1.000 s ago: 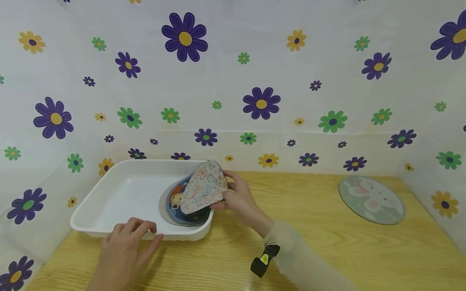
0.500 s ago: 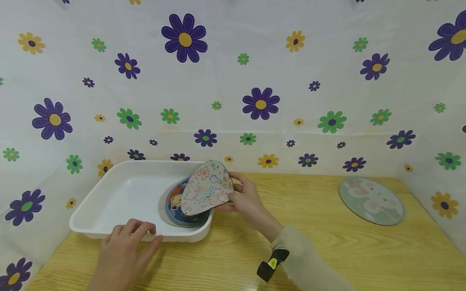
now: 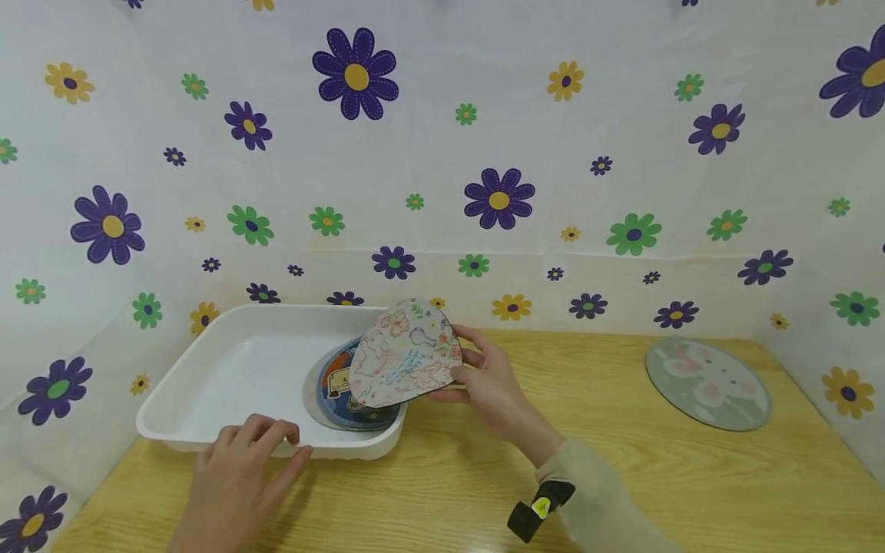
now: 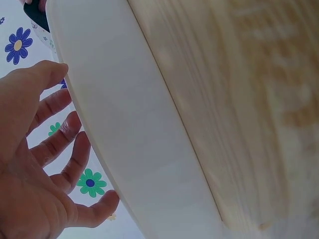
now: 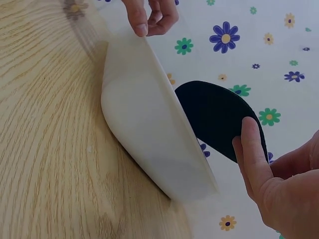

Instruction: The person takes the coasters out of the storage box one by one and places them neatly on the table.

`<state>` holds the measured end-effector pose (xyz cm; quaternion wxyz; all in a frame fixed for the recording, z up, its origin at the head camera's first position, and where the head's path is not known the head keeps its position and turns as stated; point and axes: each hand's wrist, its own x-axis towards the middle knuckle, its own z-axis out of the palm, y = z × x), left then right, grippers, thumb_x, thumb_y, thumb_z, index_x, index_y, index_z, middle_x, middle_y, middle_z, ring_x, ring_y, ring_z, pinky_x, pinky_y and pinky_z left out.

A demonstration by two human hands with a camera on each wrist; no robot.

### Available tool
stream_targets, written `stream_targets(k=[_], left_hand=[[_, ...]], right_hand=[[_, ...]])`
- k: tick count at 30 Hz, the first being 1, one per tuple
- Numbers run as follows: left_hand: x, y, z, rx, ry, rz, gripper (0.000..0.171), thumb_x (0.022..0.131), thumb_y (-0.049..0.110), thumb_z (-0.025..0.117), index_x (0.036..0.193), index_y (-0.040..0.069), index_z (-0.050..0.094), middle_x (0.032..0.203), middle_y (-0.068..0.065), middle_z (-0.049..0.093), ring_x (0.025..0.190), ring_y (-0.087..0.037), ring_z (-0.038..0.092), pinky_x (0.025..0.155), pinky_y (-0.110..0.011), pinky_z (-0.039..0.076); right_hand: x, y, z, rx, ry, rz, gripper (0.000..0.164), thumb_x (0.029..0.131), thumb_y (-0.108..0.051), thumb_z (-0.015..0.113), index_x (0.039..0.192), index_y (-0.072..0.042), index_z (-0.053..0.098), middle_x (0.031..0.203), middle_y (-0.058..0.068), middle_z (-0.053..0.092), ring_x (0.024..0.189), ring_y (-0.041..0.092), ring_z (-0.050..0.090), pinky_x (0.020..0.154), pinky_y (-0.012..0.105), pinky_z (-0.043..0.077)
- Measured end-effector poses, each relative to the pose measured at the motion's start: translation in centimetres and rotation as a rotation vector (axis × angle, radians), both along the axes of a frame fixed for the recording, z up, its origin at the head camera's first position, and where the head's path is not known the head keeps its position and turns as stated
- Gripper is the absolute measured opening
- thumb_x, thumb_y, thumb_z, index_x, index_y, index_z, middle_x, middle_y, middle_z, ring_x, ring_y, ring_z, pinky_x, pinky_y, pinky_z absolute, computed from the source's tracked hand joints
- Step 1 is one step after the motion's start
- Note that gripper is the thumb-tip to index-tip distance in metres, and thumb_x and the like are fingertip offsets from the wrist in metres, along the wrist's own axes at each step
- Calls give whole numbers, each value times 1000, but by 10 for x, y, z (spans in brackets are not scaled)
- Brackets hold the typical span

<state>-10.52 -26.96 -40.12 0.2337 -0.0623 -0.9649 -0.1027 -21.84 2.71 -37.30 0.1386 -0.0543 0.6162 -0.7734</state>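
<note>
My right hand (image 3: 487, 376) pinches the right edge of a rounded mouse pad (image 3: 408, 357) with pink and red drawings, held tilted above the tray's right end. The right wrist view shows the pad's black underside (image 5: 212, 112), thumb on one face and fingers on the other. Beneath it, a dark blue round pad (image 3: 339, 392) with a cartoon print lies over a greyish one (image 3: 311, 399) in the white tray (image 3: 235, 369). My left hand (image 3: 238, 468) holds the tray's front rim, fingers bent over it and thumb outside; the left wrist view shows these fingers (image 4: 75, 159) along the rim.
An oval green pad with a pink-and-white rabbit (image 3: 708, 384) lies on the wooden table (image 3: 588, 445) at the far right. A flower-print sheet (image 3: 442, 153) hangs behind the table and along both sides. A black strap (image 3: 542, 511) circles my right wrist.
My right hand has moved to the right with the pink-printed mouse pad, turning its face more toward the head camera and uncovering more of the blue pad. The left hand stays on the rim.
</note>
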Motion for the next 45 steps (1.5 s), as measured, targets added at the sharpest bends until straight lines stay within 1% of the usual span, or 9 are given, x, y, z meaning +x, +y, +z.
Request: stream_targets(k=[6, 11, 13, 16, 21, 26, 32, 37, 45], left_hand=[[0, 2, 3, -2, -35, 28, 18, 86, 32, 82, 93, 25, 68, 102, -3, 67, 97, -41, 64, 75, -68, 50], [0, 3, 3, 11, -32, 16, 17, 86, 30, 82, 93, 25, 68, 101, -3, 67, 96, -41, 64, 74, -66, 49], [0, 3, 3, 16, -35, 13, 17, 86, 30, 82, 94, 25, 68, 101, -3, 67, 96, -41, 64, 74, -66, 49], [1, 4, 4, 21, -62, 22, 16, 88, 31, 81, 95, 24, 68, 103, -4, 67, 99, -41, 63, 77, -69, 48], [0, 4, 4, 15, -88, 37, 16, 89, 33, 80, 95, 24, 68, 105, -5, 68, 101, -42, 62, 81, -71, 48], [0, 3, 3, 17, -68, 33, 16, 89, 33, 80, 95, 24, 68, 104, -4, 67, 100, -42, 63, 80, -71, 48], [1, 2, 0, 17, -12, 14, 18, 86, 31, 82, 93, 25, 68, 101, -3, 67, 96, -40, 64, 74, -67, 49], [1, 2, -1, 19, -21, 17, 17, 86, 31, 82, 94, 24, 68, 102, -4, 67, 97, -41, 63, 76, -69, 49], [0, 2, -2, 15, 0, 12, 18, 85, 31, 82, 93, 24, 68, 101, -3, 68, 96, -41, 64, 74, -67, 49]], right_hand=[[0, 8, 1, -2, 5, -14, 68, 95, 16, 44, 155, -16, 39, 131, 25, 61, 90, 21, 73, 78, 38, 64], [2, 11, 1, -1, 9, -29, 67, 95, 16, 45, 154, -15, 40, 131, 25, 61, 91, 22, 74, 78, 39, 64], [2, 13, 0, 0, 11, -21, 66, 95, 15, 45, 154, -14, 40, 131, 25, 61, 91, 23, 74, 79, 40, 64], [1, 14, -2, 7, 5, -4, 64, 96, 14, 45, 153, -14, 40, 133, 26, 60, 94, 24, 74, 80, 41, 64], [0, 17, -6, 48, -1, 0, 64, 96, 14, 45, 154, -14, 40, 138, 24, 58, 96, 23, 72, 74, 36, 64], [-1, 18, -8, 55, 1, -4, 66, 95, 14, 47, 153, -15, 40, 134, 24, 58, 95, 21, 70, 72, 34, 64], [0, 18, -10, 24, -24, -15, 68, 94, 16, 46, 154, -16, 40, 132, 23, 57, 96, 21, 70, 74, 36, 64], [2, 21, -9, -5, -30, -1, 68, 94, 16, 45, 154, -17, 40, 135, 24, 55, 98, 21, 70, 75, 37, 64], [3, 30, -6, -32, -42, 13, 69, 95, 15, 45, 155, -18, 38, 136, 22, 54, 98, 20, 70, 75, 36, 64]])
